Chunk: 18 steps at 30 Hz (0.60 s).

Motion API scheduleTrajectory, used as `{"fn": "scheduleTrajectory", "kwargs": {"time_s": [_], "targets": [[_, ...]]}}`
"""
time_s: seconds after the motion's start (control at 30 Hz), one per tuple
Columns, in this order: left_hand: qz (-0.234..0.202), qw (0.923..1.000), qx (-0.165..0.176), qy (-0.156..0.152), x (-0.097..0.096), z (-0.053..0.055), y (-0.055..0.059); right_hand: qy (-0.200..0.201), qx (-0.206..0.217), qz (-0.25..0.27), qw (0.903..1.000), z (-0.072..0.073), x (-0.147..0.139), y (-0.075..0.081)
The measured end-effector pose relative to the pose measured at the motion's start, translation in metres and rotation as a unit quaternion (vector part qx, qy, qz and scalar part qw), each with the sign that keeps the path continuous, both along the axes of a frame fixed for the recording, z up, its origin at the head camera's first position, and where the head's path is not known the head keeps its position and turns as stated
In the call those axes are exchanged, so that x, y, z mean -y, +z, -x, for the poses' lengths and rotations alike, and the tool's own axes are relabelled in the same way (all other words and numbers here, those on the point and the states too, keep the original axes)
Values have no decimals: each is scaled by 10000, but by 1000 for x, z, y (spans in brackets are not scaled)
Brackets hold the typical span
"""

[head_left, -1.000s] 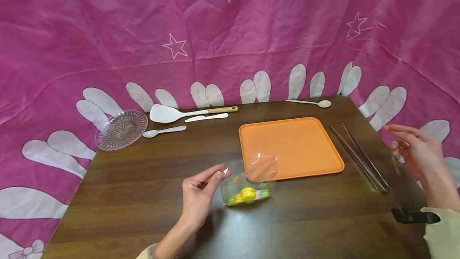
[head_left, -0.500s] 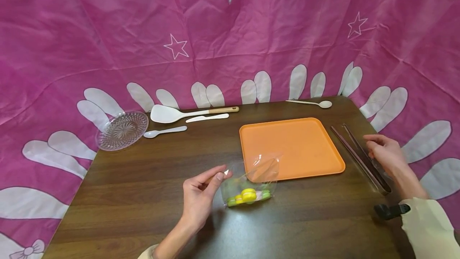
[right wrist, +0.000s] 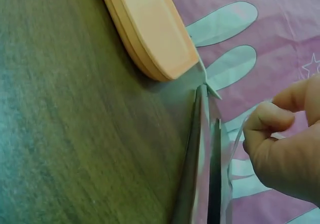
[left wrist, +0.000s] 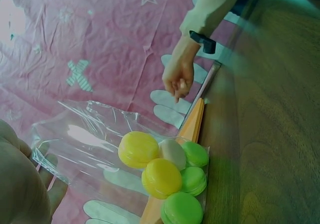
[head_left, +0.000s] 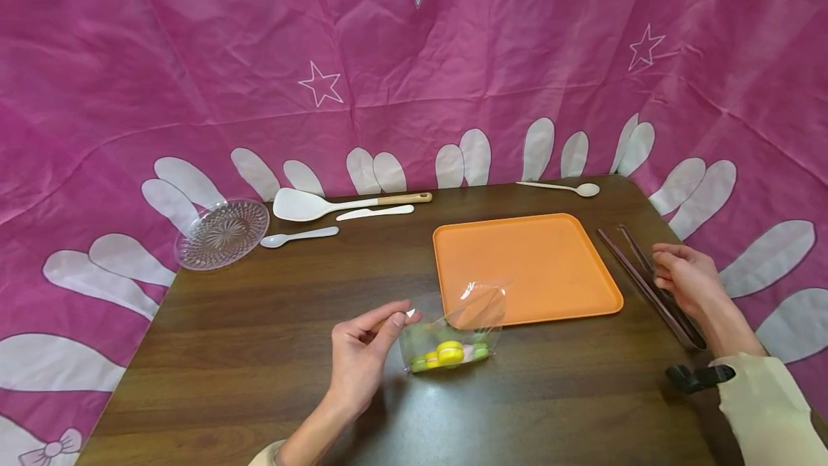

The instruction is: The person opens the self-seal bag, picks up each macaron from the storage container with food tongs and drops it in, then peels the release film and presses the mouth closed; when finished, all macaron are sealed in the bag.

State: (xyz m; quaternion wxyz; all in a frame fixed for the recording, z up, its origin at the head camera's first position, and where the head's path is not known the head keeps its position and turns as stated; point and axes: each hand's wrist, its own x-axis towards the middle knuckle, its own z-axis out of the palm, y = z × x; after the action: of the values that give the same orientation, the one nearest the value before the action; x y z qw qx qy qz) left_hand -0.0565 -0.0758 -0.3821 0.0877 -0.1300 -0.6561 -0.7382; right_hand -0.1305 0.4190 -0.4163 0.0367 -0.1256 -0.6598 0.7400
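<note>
My left hand (head_left: 362, 351) pinches the top corner of a clear plastic bag (left wrist: 82, 134). Inside the bag, yellow, green and pale macarons (head_left: 449, 353) lie along the bottom. It hangs low over the table just in front of an orange tray (head_left: 527, 265), overlapping its near left corner in the head view. On the right, my right hand (head_left: 688, 279) has curled fingers that pinch a thin clear plastic piece (right wrist: 236, 151), whose full shape I cannot tell. Metal tongs (head_left: 653, 293) lie right beside that hand, apparently not gripped.
At the back left are a clear patterned plate (head_left: 223, 234), a white spatula (head_left: 300, 205) with a wooden handle, a white knife (head_left: 375, 212) and a white spoon (head_left: 300, 236). A pale long-handled spoon (head_left: 585, 190) lies at the back right. Pink cloth (head_left: 388, 49) surrounds the table.
My right hand has come in from the right and down beside the tongs, with the clear plastic piece in its fingers. The left hand and the macaron bag have hardly moved.
</note>
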Motion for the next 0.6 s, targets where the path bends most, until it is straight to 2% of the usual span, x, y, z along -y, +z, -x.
{"fn": "scheduleTrajectory", "kwargs": {"time_s": [0.07, 0.13, 0.2, 0.3, 0.33, 0.37, 0.4, 0.43, 0.47, 0.5, 0.53, 0.57, 0.6], "targets": [[1, 10000, -9, -13, 0, 0, 0, 8, 78, -499, 9987, 0, 0, -2], [19, 10000, -11, -26, 0, 0, 0, 147, 125, -1361, 9905, 0, 1, -4], [30, 10000, -16, -35, 0, 0, 0, 327, 153, -2346, 9714, 0, 2, -3], [52, 10000, -23, -39, 0, -1, 0, 574, 52, -3506, 9348, -2, 4, 5], [50, 10000, -26, -41, 0, -1, 0, 633, -5, -3713, 9264, -4, 5, 9], [50, 10000, -29, -40, 0, -1, 0, 693, -99, -3703, 9263, -5, 5, 14], [55, 10000, -26, -40, 0, -1, 0, 791, -240, -3412, 9364, -7, 6, 20], [57, 10000, -25, -40, 0, -1, 0, 949, -487, -2869, 9520, -8, 6, 26], [67, 10000, -23, -39, 0, -1, 0, 1154, -798, -2151, 9665, -8, 6, 32], [73, 10000, -21, -41, 0, -1, 0, 1396, -1144, -1243, 9757, -8, 5, 37], [73, 10000, -20, -38, 0, -1, 0, 1664, -1409, -116, 9759, -8, 3, 41], [78, 10000, -19, -32, 0, -1, 0, 1887, -1545, 1010, 9645, -7, 0, 44], [81, 10000, -18, -28, 0, 0, 0, 2078, -1611, 1912, 9457, -6, -4, 45]]}}
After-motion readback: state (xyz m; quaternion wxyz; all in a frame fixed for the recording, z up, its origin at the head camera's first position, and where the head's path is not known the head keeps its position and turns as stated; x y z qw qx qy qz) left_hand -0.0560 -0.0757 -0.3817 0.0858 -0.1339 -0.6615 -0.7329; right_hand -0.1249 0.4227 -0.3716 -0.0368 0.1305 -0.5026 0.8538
